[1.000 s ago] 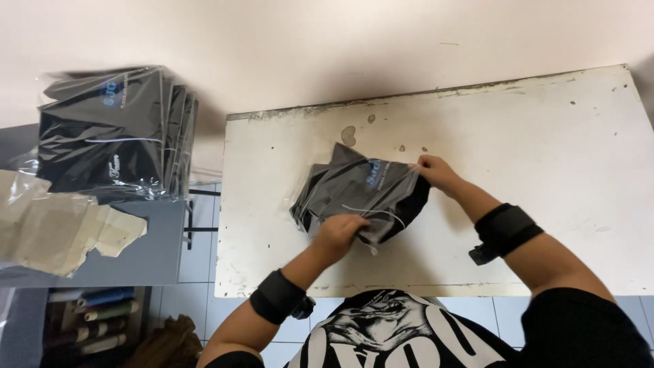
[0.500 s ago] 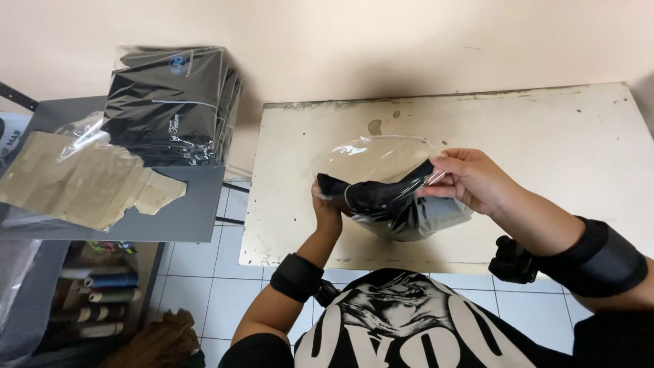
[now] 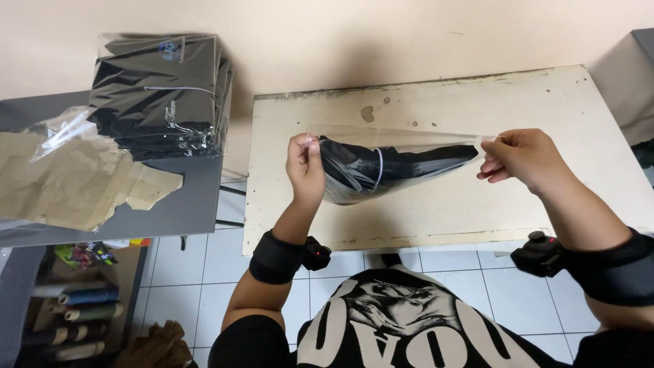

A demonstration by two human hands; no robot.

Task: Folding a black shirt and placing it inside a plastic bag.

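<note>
**Bagged garment lifted and stretched between both hands**

We see the clear plastic bag (image 3: 398, 163), with a folded black garment (image 3: 388, 167) inside, held in the air above the white tabletop (image 3: 545, 102). A second ago the packet lay flat on that surface under both hands; half a second ago it had been picked up and was bunched between them. Now the hands have moved apart and the bag's upper edge is pulled into a taut, nearly level line, with the garment sagging in the lower left part of the bag. The left hand (image 3: 305, 167) pinches the left end of that edge, its grip closed on the plastic. The right hand (image 3: 521, 158) pinches the right end, thumb and fingers closed on the film likewise. We judge that the work has passed from arranging the garment inside to handling the bag's open edge. To the left, well apart, a stack of bagged black garments (image 3: 160, 92) sits on a grey side table (image 3: 184, 204), beside a torn piece of brown cardboard (image 3: 75, 177).
</note>
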